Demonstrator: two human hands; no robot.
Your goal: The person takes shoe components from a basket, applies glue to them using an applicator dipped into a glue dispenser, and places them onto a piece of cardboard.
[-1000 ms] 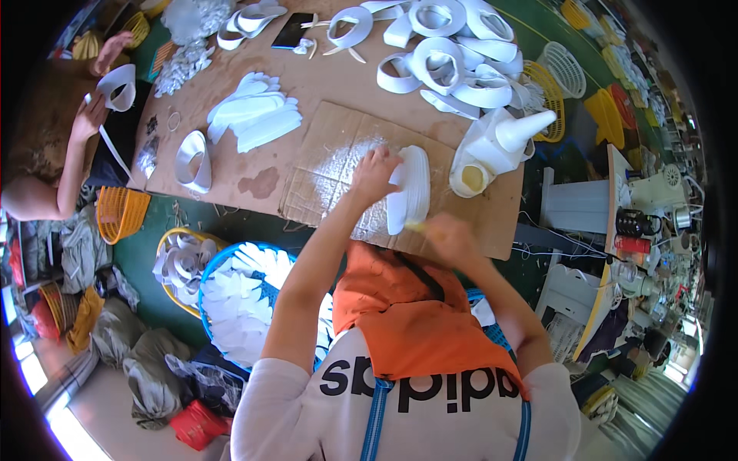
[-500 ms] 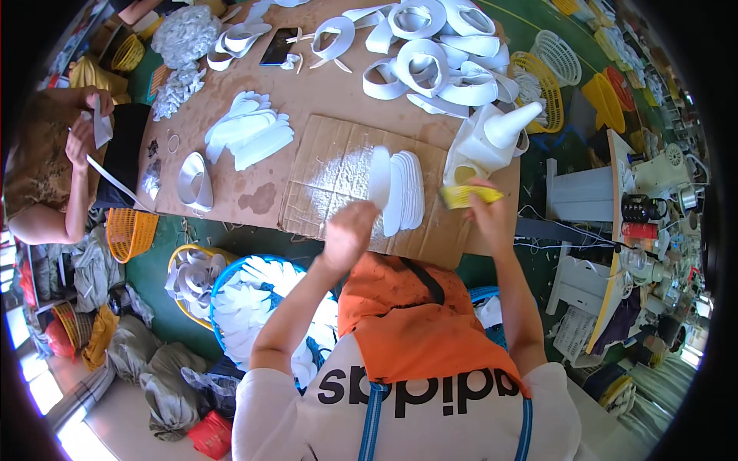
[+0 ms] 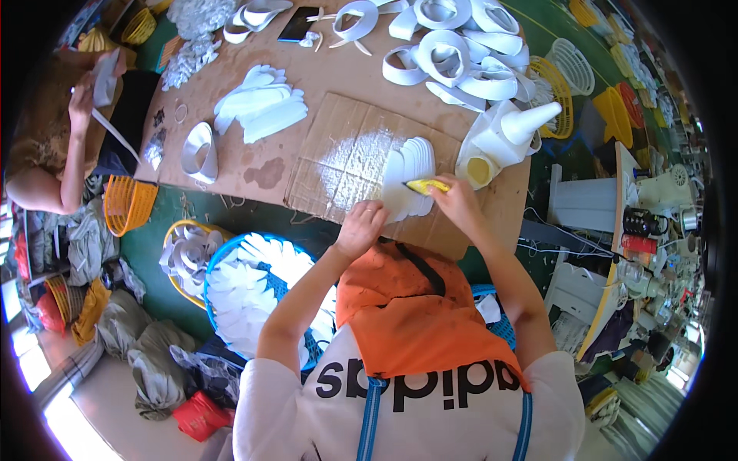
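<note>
The bristle end of the yellow-handled brush (image 3: 425,185) is too small to be made out, and its grip is covered by the right hand (image 3: 458,204). The near edge of the fanned stack of white sole-shaped foam pieces (image 3: 410,175) is partly masked by the left hand (image 3: 361,227). The blue plastic basket of white pieces (image 3: 231,270) is partly hidden by the left forearm and the orange apron (image 3: 419,315).

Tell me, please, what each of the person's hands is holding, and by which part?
The right hand grips a small yellow brush by its near end. The left hand grips nothing; it presses on the near edge of the fanned white insole pieces.

Sunlit green floor (image 3: 231,223), brown table (image 3: 307,84)
</note>
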